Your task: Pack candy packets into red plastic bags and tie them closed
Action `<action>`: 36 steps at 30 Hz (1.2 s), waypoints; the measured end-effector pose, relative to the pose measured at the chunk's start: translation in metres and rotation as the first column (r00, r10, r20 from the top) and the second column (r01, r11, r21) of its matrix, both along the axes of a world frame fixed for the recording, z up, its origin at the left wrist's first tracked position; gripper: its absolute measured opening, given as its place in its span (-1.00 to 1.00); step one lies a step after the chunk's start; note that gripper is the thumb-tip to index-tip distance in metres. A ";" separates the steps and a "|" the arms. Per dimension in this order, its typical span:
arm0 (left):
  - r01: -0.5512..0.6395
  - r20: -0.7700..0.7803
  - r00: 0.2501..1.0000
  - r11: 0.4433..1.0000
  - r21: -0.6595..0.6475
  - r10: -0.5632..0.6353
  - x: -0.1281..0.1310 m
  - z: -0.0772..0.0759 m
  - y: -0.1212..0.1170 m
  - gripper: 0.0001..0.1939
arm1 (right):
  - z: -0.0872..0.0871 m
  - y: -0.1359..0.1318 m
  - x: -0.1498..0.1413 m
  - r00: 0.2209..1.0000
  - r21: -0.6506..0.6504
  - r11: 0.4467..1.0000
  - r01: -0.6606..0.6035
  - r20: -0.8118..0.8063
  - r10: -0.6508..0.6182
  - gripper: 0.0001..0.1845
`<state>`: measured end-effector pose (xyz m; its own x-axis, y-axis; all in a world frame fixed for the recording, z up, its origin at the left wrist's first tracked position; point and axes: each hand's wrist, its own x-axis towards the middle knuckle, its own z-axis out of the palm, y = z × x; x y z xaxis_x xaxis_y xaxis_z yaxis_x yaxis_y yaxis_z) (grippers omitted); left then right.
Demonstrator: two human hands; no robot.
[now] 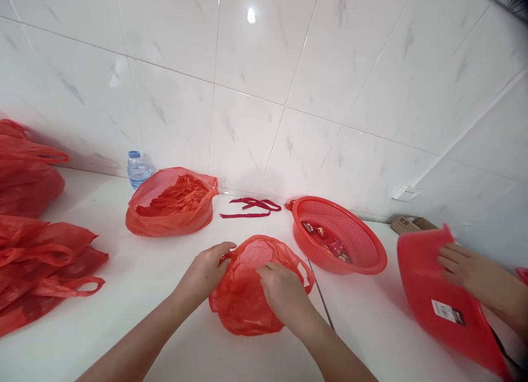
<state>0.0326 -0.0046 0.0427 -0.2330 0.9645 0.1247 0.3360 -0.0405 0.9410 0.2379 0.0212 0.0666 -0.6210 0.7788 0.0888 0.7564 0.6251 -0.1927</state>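
An opened red plastic bag (247, 310) stands on the white table in front of me, its mouth facing up. My left hand (210, 269) pinches the bag's left rim between thumb and fingers. Over the right part of the mouth is my right hand (282, 291), its fingers curled down into the bag; whatever they hold, if anything, is hidden. Just right of the bag sits a red perforated basket (371, 250) with several small dark red packets (338, 250) at its bottom.
Behind, a red bag of crumpled red plastic (169, 225) stands near a water bottle (137, 170) and a dark red ribbon (251, 206). Filled red bags (37, 261) lie left. On the right, another person's hand (462, 266) holds a tilted red basin (424, 283) near a cardboard box (412, 223).
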 end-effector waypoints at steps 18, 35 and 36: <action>0.363 -0.721 0.658 0.930 0.051 -0.217 0.036 -0.003 0.002 -0.68 | -0.029 0.029 0.012 0.994 -0.259 0.963 -0.073 -0.101 0.048 -0.44; 0.214 -0.736 0.637 0.970 -0.116 -0.228 0.000 -0.018 0.003 -0.19 | -0.012 0.016 0.027 0.991 -0.286 0.954 0.091 0.116 -0.059 -0.32; 0.229 -0.720 0.650 0.966 -0.118 -0.242 0.001 -0.019 0.003 -0.19 | -0.007 0.012 0.024 0.994 -0.255 0.965 0.067 0.103 -0.042 -0.37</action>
